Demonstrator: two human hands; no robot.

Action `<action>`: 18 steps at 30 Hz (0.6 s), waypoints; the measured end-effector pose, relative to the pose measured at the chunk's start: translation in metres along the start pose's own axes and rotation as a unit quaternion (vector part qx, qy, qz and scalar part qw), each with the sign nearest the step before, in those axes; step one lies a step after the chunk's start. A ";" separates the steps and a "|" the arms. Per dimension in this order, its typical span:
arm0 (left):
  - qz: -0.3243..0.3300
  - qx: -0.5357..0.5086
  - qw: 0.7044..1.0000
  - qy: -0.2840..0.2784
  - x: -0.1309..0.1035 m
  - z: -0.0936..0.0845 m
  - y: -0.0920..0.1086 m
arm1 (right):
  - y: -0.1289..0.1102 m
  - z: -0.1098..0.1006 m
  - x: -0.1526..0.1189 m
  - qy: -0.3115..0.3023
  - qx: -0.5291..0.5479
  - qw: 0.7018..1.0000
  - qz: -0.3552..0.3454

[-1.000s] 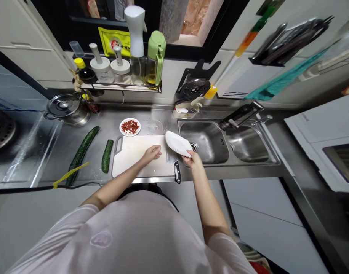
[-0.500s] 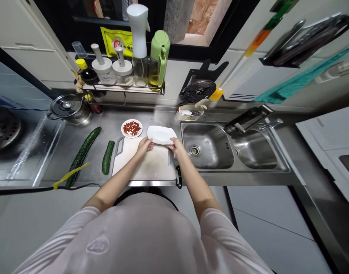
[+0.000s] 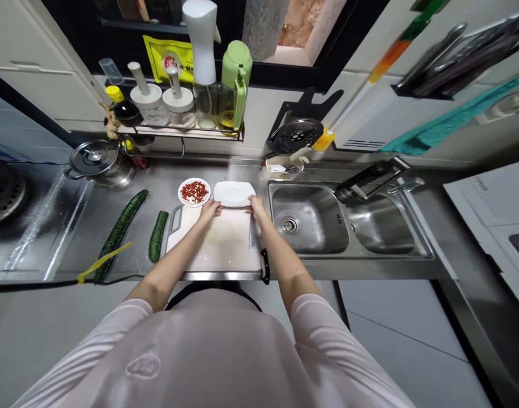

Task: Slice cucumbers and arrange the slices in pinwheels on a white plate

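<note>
A white, roughly rectangular plate [image 3: 233, 194] is gripped at its near corners, by my left hand [image 3: 211, 210] on one side and my right hand [image 3: 256, 206] on the other. It lies level at the far edge of the white cutting board [image 3: 219, 243]; whether it rests on the counter I cannot tell. Just left of it is a round white plate [image 3: 181, 196] bearing chopped red pieces. A knife with a black handle [image 3: 265, 266] lies at the board's right edge. Left of the board are a short cucumber [image 3: 158, 236] and a longer cucumber [image 3: 122, 229].
To the right is a double steel sink [image 3: 308, 218] with a dark faucet [image 3: 368, 178]. A lidded pot [image 3: 100, 164] stands at the back left. Above the counter, a rack [image 3: 178, 131] carries bottles and seasoning jars. A yellow tie [image 3: 104, 260] crosses the longer cucumber.
Both hands have shifted the white plate slightly left and away from me, beside the round plate. It looks flatter now. The camera view has moved a little.
</note>
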State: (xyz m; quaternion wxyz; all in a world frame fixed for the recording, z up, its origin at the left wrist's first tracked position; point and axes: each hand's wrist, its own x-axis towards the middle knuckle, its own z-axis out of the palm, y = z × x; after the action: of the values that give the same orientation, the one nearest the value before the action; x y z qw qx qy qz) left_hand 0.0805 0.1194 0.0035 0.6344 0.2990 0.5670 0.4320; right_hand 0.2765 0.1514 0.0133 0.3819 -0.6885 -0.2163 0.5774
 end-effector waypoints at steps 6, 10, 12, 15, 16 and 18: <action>-0.003 0.003 1.000 0.009 0.012 -0.003 -0.003 | 0.000 0.006 0.003 -0.001 -0.028 1.000 -0.010; 0.007 0.007 1.000 0.010 0.013 -0.004 -0.005 | 0.000 0.007 0.004 0.012 -0.044 0.999 -0.023; 0.018 0.007 1.000 0.014 0.013 -0.004 -0.007 | 0.000 0.007 0.003 0.012 -0.053 0.998 -0.025; 0.028 0.013 0.999 0.039 0.016 -0.004 -0.012 | 0.001 0.006 0.003 0.014 -0.069 0.997 -0.025; 0.031 0.019 0.998 0.048 0.017 -0.004 -0.014 | 0.001 0.005 0.003 0.014 -0.074 0.997 -0.025; 0.040 0.037 0.997 0.063 0.019 -0.004 -0.017 | 0.000 0.002 0.004 0.002 -0.090 0.996 -0.021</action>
State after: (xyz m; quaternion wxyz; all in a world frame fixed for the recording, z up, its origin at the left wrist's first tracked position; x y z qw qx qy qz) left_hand 0.0802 0.1284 -0.0212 0.5683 0.3168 0.6087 0.4540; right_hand 0.2756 0.1544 0.0106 0.3309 -0.7166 -0.2809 0.5460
